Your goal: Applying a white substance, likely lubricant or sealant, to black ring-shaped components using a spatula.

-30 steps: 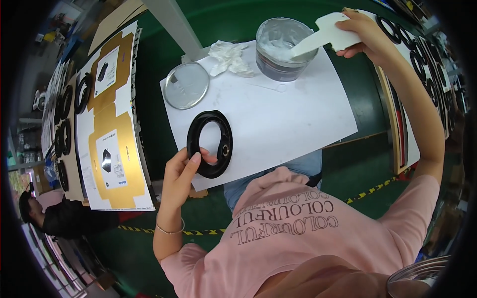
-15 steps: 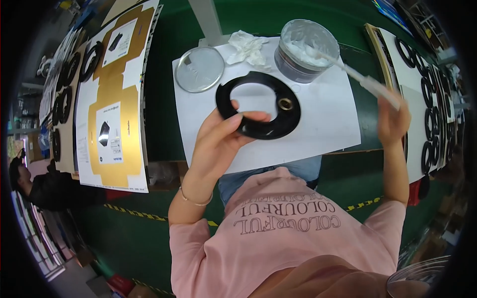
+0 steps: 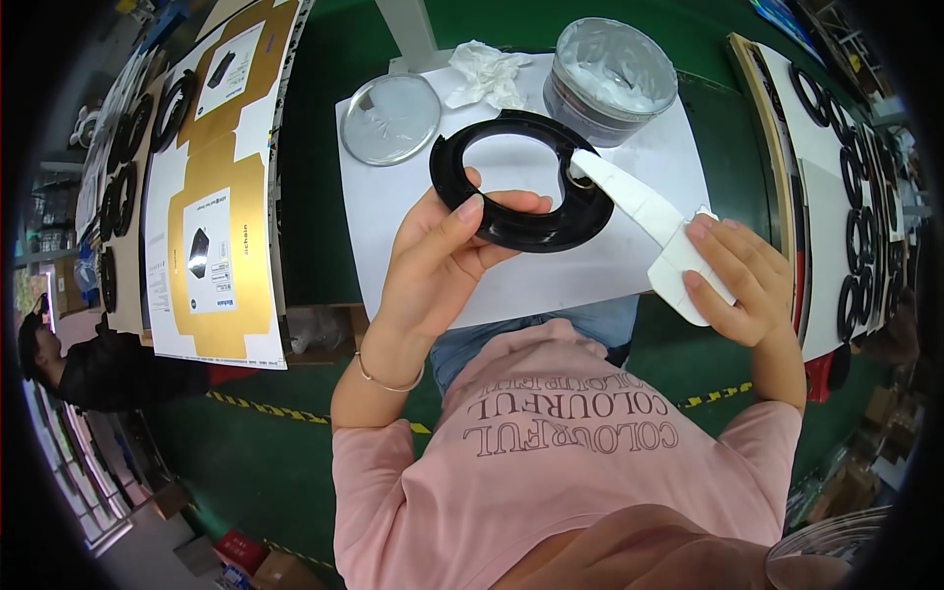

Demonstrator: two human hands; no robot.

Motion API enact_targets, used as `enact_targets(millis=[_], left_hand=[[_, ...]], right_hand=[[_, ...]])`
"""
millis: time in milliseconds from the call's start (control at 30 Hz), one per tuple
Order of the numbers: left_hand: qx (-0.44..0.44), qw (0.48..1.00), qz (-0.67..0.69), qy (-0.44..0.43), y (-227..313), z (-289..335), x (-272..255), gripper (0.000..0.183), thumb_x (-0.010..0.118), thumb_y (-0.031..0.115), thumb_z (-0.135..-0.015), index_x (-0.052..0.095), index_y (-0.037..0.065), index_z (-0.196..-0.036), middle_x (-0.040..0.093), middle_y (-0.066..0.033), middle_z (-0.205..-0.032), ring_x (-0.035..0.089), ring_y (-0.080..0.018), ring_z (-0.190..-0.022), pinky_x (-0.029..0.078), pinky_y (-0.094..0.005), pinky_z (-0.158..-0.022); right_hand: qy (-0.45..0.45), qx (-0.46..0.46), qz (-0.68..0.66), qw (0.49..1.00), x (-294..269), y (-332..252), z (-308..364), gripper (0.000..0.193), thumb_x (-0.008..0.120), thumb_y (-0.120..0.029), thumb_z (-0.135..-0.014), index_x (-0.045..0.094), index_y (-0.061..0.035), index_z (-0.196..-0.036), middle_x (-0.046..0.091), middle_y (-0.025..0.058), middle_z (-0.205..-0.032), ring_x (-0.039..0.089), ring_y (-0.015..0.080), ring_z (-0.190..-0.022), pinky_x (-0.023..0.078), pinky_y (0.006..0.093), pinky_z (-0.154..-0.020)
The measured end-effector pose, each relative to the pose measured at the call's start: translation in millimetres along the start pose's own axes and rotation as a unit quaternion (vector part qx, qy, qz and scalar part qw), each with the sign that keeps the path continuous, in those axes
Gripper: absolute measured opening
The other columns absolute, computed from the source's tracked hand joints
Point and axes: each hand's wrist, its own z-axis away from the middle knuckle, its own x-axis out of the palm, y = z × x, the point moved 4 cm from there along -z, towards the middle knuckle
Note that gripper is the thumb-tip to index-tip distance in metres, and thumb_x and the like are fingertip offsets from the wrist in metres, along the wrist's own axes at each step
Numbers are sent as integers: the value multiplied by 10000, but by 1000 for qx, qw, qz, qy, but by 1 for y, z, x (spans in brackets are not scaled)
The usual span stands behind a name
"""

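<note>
My left hand (image 3: 442, 246) grips the near left side of a black ring-shaped part (image 3: 521, 234), thumb on top and fingers through its opening. The ring is held above a white sheet. In my right hand (image 3: 742, 280) is a white flat spatula (image 3: 639, 205), wide at the handle and narrower toward the tip. Its tip meets the ring's right side, at the small round hole with a metallic rim. White paste shows on the tip. Beyond the ring stands a tub (image 3: 610, 84) lined with plastic, holding whitish paste.
A round clear lid (image 3: 390, 120) and a crumpled white tissue (image 3: 489, 77) lie on the white sheet (image 3: 393, 236). Boards with more black rings (image 3: 808, 98) flank me on both sides. A gold-and-white printed carton sheet (image 3: 254, 251) covers the left board. A person in black (image 3: 108, 369) is at far left.
My right hand has brought the spatula from over the tub down to the ring's small hole. The ring has shifted slightly away from me and to the right, still in my left hand.
</note>
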Motion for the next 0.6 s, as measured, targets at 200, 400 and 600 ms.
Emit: enact_targets(millis=[200,400,600], left_hand=[[11,1000,-3,-7,0,-1,0,167,446,145,-894,396,71,-1035,539,-260,-1072,529,-331,-1049,455,-414,-891],[30,998,-40,-38,-1,-1,-2,214,479,148,-882,330,63,-1011,534,-267,-1068,521,-338,-1059,458,-408,-880],[73,993,-88,-41,-7,-1,-5,278,547,97,-842,326,65,-1008,552,-268,-1043,523,-324,-1059,439,-386,-886]], right_hand=[[-34,-13,25,999,-3,-4,-6,197,630,-96,-665,573,-127,-850,634,143,-903,636,244,-802,499,289,-707],[-65,-13,5,998,-5,-5,-8,253,634,-51,-673,532,-104,-898,627,148,-925,627,273,-827,502,345,-730],[-60,-3,-7,998,-18,7,-9,203,615,-84,-695,552,-116,-886,633,129,-918,631,253,-820,502,310,-712]])
